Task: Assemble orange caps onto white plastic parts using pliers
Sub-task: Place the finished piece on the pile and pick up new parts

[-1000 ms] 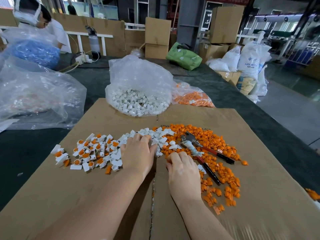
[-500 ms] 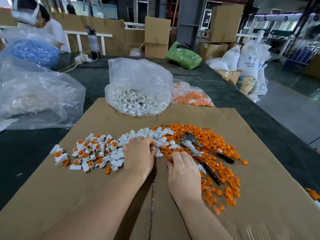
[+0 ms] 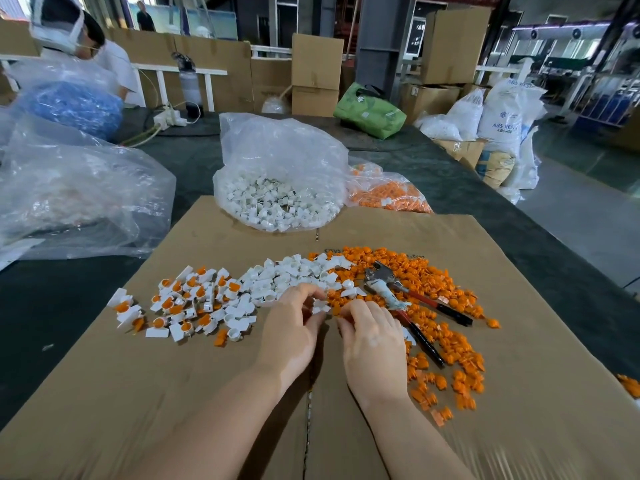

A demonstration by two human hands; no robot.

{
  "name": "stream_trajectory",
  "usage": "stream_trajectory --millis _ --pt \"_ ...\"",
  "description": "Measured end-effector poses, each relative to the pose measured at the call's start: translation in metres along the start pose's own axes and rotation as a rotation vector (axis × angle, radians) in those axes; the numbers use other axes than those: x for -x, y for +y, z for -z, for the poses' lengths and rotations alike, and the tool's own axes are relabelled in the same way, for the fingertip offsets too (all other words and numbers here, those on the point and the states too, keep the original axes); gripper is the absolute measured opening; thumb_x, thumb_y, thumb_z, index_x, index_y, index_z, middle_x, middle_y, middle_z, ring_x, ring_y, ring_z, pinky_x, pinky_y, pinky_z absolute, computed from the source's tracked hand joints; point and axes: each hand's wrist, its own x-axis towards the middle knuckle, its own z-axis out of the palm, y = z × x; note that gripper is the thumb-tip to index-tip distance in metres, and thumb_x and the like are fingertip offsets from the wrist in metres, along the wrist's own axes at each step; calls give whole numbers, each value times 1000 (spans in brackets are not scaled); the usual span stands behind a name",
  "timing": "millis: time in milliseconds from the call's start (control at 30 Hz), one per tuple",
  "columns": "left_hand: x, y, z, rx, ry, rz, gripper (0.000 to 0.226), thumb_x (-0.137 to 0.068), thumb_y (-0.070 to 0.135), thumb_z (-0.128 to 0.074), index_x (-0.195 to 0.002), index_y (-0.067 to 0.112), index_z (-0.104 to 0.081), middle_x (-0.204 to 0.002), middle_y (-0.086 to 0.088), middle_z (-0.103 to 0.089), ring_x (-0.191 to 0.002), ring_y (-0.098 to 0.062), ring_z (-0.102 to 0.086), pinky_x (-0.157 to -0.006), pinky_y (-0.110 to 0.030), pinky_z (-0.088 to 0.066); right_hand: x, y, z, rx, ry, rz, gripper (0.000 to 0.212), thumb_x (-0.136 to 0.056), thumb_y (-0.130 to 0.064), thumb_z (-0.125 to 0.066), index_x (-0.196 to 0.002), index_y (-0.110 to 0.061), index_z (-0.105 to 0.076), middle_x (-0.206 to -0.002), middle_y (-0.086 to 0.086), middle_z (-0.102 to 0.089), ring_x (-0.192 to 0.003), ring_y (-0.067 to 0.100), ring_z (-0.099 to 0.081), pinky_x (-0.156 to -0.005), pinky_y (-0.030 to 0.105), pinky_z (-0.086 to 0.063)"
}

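Note:
My left hand (image 3: 294,327) pinches a white plastic part (image 3: 320,305) just above the cardboard sheet (image 3: 173,393). My right hand (image 3: 372,336) has its fingers curled at the edge of the loose orange caps (image 3: 433,282), pinching one orange cap (image 3: 343,311) close to the white part. Loose white parts (image 3: 287,275) lie in a heap behind my left hand. Finished white parts with orange caps (image 3: 194,299) are spread out to the left. The pliers (image 3: 398,296), with red and black handles, lie on the orange caps right of my right hand, untouched.
A clear bag of white parts (image 3: 277,188) and a bag of orange caps (image 3: 384,192) stand at the cardboard's far edge. Large plastic bags (image 3: 76,192) fill the left of the dark table. A person (image 3: 86,46) works at the far left. Boxes and sacks stand behind.
My left hand has drawn back from the white heap with one white part pinched. My right hand has lifted slightly, and both hands have come together.

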Motion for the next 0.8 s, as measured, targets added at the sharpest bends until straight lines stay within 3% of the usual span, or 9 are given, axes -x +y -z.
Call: stream_trajectory --millis 133,400,533,633,700,800 --pt "5 0 -2 84 22 39 18 -85 17 -69 -91 30 -59 -80 17 -61 -77 6 -56 -67 -1 -38 -1 1 1 -19 34 -10 8 -82 -9 -70 -80 -12 -64 -79 1 -60 -74 22 -56 -67 37 -49" --pt "7 -5 -2 15 27 -6 16 -87 13 -65 -83 28 -65 -84 17 -59 -81 10 -51 -69 2 -33 -1 1 5 -165 44 -57 9 -83 -6 -68 -77 -10 -63 -72 -2 -61 -68 16 -55 -62 30 -46" --pt "8 -4 -1 106 10 57 17 -87 26 -65 -74 36 -65 -75 17 -66 -76 8 -57 -64 0 -36 0 2 5 -217 3 -121 5 -88 -11 -64 -83 -11 -64 -75 -5 -63 -71 12 -56 -62 25 -45" --pt "8 -6 -1 75 -1 64 10 -85 22 -68 -87 32 -67 -80 15 -65 -78 5 -57 -67 0 -36 -1 3 5 -228 -24 -124 5 -89 -14 -63 -86 -12 -66 -78 -5 -64 -75 11 -57 -67 24 -46" --pt "8 -9 -1 78 -4 76 19 -85 16 -68 -99 28 -64 -83 13 -63 -80 2 -57 -68 1 -37 -2 3 5 -240 -19 -121 4 -88 -14 -64 -85 -13 -67 -81 -6 -64 -80 10 -57 -71 22 -46" --pt "7 -10 -1 78 -14 71 9 -86 19 -67 -93 24 -66 -83 11 -66 -80 -1 -60 -66 -1 -39 -2 3 6 -262 1 -108 1 -85 -13 -67 -84 -13 -67 -81 -6 -63 -81 10 -56 -74 28 -48"
